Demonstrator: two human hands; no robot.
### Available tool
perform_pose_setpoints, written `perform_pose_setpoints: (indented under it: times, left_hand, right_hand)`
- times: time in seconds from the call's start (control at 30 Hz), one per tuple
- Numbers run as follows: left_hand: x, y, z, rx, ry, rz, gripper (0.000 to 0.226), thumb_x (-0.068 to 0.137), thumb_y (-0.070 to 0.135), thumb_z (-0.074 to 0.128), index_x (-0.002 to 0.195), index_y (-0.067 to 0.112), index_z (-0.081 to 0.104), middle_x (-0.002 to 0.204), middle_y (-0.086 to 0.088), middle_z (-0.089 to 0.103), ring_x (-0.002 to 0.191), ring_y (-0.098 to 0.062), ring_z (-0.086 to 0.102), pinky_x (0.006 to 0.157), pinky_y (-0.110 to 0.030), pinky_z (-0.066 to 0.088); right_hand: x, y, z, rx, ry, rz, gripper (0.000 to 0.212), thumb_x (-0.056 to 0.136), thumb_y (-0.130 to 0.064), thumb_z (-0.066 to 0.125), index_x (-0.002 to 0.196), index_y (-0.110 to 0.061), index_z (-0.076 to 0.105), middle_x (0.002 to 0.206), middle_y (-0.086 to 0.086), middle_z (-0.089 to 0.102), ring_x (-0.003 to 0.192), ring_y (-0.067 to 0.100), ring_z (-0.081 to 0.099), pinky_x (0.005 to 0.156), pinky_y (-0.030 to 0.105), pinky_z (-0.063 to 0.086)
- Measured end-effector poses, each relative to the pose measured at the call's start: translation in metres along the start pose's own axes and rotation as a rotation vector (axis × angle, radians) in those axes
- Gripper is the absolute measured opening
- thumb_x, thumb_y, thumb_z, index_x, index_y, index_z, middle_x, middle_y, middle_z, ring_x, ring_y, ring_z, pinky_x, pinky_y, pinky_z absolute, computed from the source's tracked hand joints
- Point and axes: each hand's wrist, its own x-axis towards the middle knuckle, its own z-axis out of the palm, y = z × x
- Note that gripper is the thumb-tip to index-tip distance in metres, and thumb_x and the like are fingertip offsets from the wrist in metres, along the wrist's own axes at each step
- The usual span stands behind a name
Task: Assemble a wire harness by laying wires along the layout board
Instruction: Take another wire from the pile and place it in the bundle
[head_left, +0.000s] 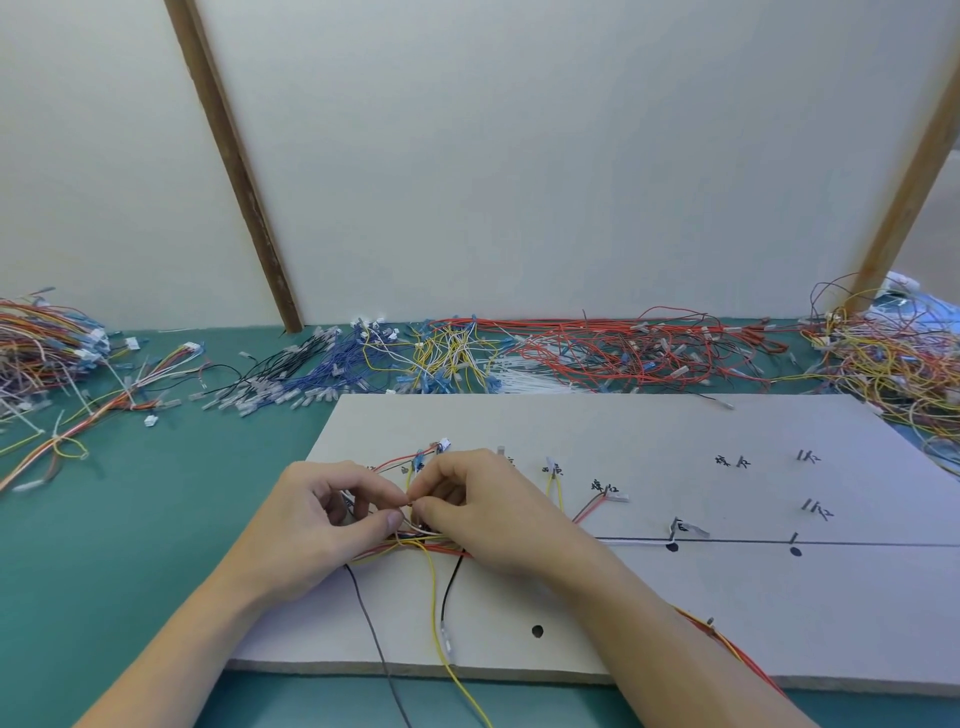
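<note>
hands: L (317, 512) + R (467, 499) pinch wires (410, 538) | grey board (675, 597), green table (156, 519), white wall (519, 156)

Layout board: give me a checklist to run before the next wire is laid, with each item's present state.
1. Layout board lies flat on the green table: ok.
2. Both hands at the wire bundle: ok; left hand and right hand each pinch strands there.
3. Which wire is in each grip: cannot tell, fingers hide it.
4. Yellow wire kept on the board: not ok, it trails over the near edge.
5. Spare red wires on the table behind the board: ok.
</note>
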Motion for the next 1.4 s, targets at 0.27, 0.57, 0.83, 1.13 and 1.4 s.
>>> perform_pose_setpoints:
  times: [0.27,0.57,0.83,1.13,1.4]
  left_hand:
    - [-0.0007,0.0018,0.0007,-0.019,0.014,-0.011,0.011,0.074,0.026,0.080,0.084,0.028,0.083,0.065,0.000,0.070,0.052,-0.006,0.039,0.050,-0.017,0.033]
    - [-0.0007,0.0021,0.0019,-0.024,0.028,-0.016,0.009,0.073,0.024,0.080,0.082,0.025,0.083,0.060,0.000,0.063,0.051,-0.007,0.037,0.051,-0.018,0.031]
    - [-0.0002,0.0011,0.0005,-0.005,-0.049,-0.018,0.009,0.073,0.024,0.081,0.080,0.029,0.084,0.062,-0.002,0.066,0.053,-0.006,0.041,0.051,-0.016,0.032]
    - [0.0016,-0.0015,0.0009,-0.004,-0.059,-0.029,0.010,0.073,0.025,0.083,0.082,0.031,0.082,0.068,0.003,0.073,0.052,-0.004,0.043,0.051,-0.015,0.035]
    - [0.0026,-0.0075,0.0018,-0.042,-0.084,-0.085,0.026,0.070,0.049,0.084,0.087,0.030,0.082,0.077,-0.004,0.078,0.062,-0.012,0.057,0.059,-0.027,0.044]
  right_hand:
    - [-0.0006,-0.0010,0.0001,-0.027,0.002,-0.006,0.014,0.090,-0.017,0.066,0.090,-0.029,0.074,0.072,-0.014,0.067,0.063,-0.004,0.058,0.059,0.011,0.044]
    - [-0.0020,-0.0029,-0.0009,-0.023,-0.005,0.004,0.013,0.092,-0.016,0.065,0.093,-0.026,0.074,0.078,-0.009,0.070,0.065,-0.001,0.059,0.061,0.011,0.044]
    - [-0.0016,-0.0036,-0.0014,-0.023,0.012,0.012,0.016,0.094,-0.011,0.060,0.099,-0.017,0.074,0.084,-0.004,0.075,0.069,0.000,0.061,0.063,0.012,0.046]
    - [-0.0015,-0.0026,-0.0027,0.015,-0.001,0.020,0.015,0.094,-0.011,0.061,0.100,-0.016,0.074,0.079,-0.008,0.072,0.067,0.000,0.062,0.063,0.012,0.047]
    - [0.0003,0.0003,-0.0012,0.058,0.003,0.009,0.015,0.094,-0.012,0.062,0.093,-0.024,0.072,0.080,-0.006,0.075,0.068,0.001,0.065,0.075,0.032,0.058]
